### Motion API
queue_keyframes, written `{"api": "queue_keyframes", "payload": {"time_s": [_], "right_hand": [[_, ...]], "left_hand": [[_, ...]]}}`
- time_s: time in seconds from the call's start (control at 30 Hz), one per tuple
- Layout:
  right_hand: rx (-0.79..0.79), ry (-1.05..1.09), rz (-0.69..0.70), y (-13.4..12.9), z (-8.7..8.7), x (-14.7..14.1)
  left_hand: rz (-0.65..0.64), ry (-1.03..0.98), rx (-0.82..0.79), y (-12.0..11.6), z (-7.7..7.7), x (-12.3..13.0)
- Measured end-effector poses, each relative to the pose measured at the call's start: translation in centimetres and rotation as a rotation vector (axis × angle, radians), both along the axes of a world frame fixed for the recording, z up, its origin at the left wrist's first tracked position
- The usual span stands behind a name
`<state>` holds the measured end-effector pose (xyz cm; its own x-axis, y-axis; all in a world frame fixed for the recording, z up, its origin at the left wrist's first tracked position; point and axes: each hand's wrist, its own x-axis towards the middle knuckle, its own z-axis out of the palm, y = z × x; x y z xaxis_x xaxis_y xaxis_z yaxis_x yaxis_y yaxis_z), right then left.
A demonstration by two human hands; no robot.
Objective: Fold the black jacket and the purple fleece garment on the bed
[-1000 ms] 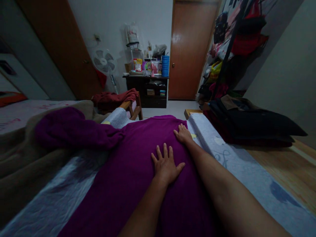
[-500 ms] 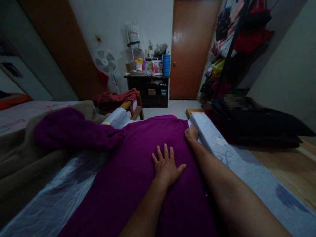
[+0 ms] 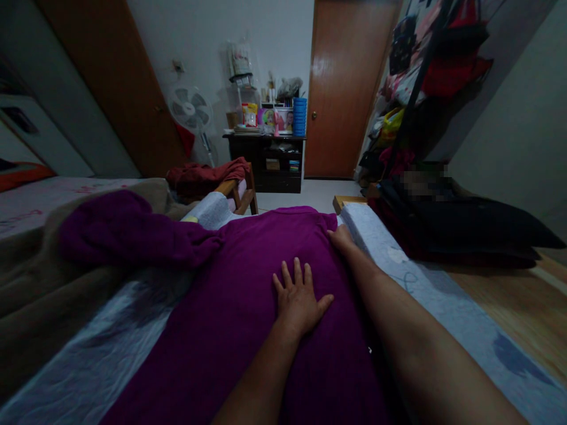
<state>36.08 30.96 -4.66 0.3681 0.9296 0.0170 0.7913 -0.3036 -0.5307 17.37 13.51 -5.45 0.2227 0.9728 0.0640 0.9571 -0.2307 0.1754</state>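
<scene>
A purple long-sleeved shirt [image 3: 248, 283] lies spread on a pale patterned mattress [image 3: 146, 313], its collar end farthest from me. One sleeve [image 3: 146, 236] stretches bunched to the left over a brown blanket [image 3: 26, 301]. My left hand [image 3: 300, 301] rests flat on the middle of the shirt with its fingers spread. At the shirt's right edge, near the shoulder, my right hand [image 3: 342, 238] is closed on the fabric. Its fingertips are mostly hidden.
Dark folded fabric or cushions [image 3: 465, 218] are stacked on the right beside the mattress. Reddish cloth [image 3: 208, 175] drapes over a wooden frame ahead. Farther back stand a white fan [image 3: 190, 109], a dark cabinet [image 3: 239, 162] and a brown door [image 3: 349, 88].
My right hand has shifted slightly left along the shirt's edge, and the fabric by the shoulder has moved a little. My left hand stays in place.
</scene>
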Motion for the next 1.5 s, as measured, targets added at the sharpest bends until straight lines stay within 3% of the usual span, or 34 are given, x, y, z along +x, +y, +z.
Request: {"api": "queue_keyframes", "payload": {"time_s": [0.33, 0.47, 0.57, 0.7, 0.93, 1.5], "right_hand": [[-0.083, -0.115, -0.072, -0.5, 0.7, 0.2], [0.041, -0.227, -0.094, -1.6, 1.5, -1.1], [0.203, -0.361, 0.048, -2.7, 1.8, -2.3], [0.114, -0.353, 0.401, -3.5, 1.0, -3.4], [-0.024, -0.362, 0.403, -4.1, -0.2, -3.8], [-0.041, -0.414, 0.474, -16.7, 0.1, -4.4]], "left_hand": [[-0.029, -0.028, 0.011, -0.1, 0.2, -0.2], [-0.035, -0.035, 0.003, 0.0, 0.3, -0.2], [-0.054, -0.03, 0.018, 0.0, 0.4, -0.2], [-0.107, -0.021, 0.05, -0.1, 0.3, -0.2], [-0.112, -0.057, 0.066, 0.1, 0.1, -0.2], [-0.11, -0.121, 0.022, -0.1, 0.9, -0.8]]}}
